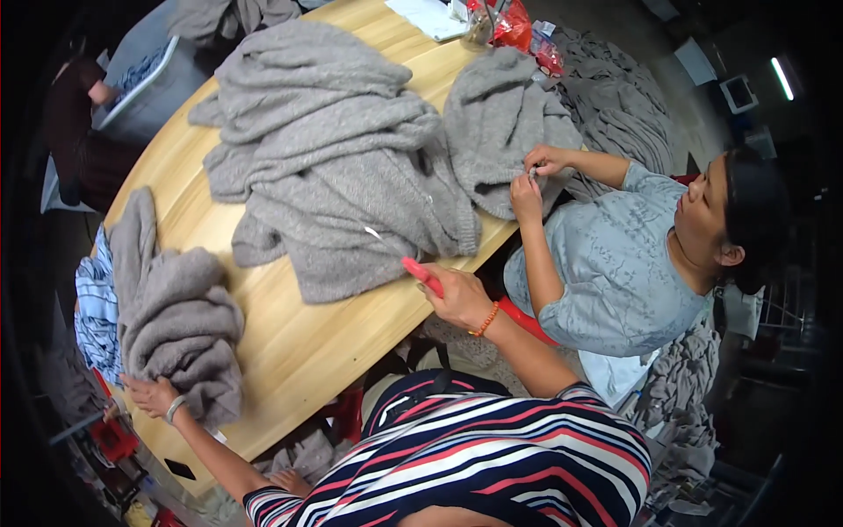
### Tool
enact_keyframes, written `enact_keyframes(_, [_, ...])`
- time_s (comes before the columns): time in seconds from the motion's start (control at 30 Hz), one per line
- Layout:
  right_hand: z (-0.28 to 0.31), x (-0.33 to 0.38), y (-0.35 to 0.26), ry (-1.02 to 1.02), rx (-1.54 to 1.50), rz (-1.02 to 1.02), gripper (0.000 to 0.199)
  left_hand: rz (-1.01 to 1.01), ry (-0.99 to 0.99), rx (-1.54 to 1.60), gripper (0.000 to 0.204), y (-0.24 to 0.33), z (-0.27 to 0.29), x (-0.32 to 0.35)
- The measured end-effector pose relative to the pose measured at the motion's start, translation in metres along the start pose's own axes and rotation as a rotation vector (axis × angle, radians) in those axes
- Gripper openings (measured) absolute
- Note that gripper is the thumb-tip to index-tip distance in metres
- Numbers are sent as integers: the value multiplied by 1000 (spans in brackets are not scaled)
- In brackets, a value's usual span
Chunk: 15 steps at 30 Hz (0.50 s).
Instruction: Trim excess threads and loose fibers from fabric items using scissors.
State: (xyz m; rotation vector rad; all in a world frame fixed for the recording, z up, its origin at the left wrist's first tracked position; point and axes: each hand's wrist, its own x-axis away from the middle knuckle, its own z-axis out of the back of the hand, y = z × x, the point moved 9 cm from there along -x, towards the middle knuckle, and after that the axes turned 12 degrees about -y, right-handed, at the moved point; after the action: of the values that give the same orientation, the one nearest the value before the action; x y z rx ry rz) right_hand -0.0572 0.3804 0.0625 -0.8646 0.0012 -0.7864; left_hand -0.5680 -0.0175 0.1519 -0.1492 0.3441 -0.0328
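My right hand (pixel 461 300) is closed around a small red-handled tool (pixel 424 277) whose working end I cannot make out. It is over the table's near edge, beside a large heap of grey knit sweaters (pixel 342 167). A small white tag shows on the heap just beyond the tool. At the far left, my left hand (pixel 154 397) has its fingers stretched out against the lower left side of a bunched grey knit garment (pixel 180 316). That garment is slightly blurred. An orange beaded bracelet (pixel 485 320) is on my right wrist.
The wooden table (pixel 290 351) has a curved edge. To my right a seated co-worker (pixel 615 255) handles another grey knit (pixel 505 132). Blue striped cloth (pixel 97 307) hangs at the left edge. Red plastic bags (pixel 514 26) lie at the back. Another person (pixel 75 132) works by a tub (pixel 145 79).
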Motion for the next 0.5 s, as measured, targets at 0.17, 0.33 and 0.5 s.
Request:
enact_keyframes(0.17, [25, 24, 37, 105, -67, -102, 33, -794, -83, 495, 79, 199, -19, 50])
enact_keyframes(0.33, [37, 51, 60, 135, -91, -193, 35, -1345, -246, 777, 98, 458, 73, 225])
enact_keyframes(0.5, [29, 78, 70, 132, -127, -228, 36, -1341, -309, 553, 100, 594, 86, 285])
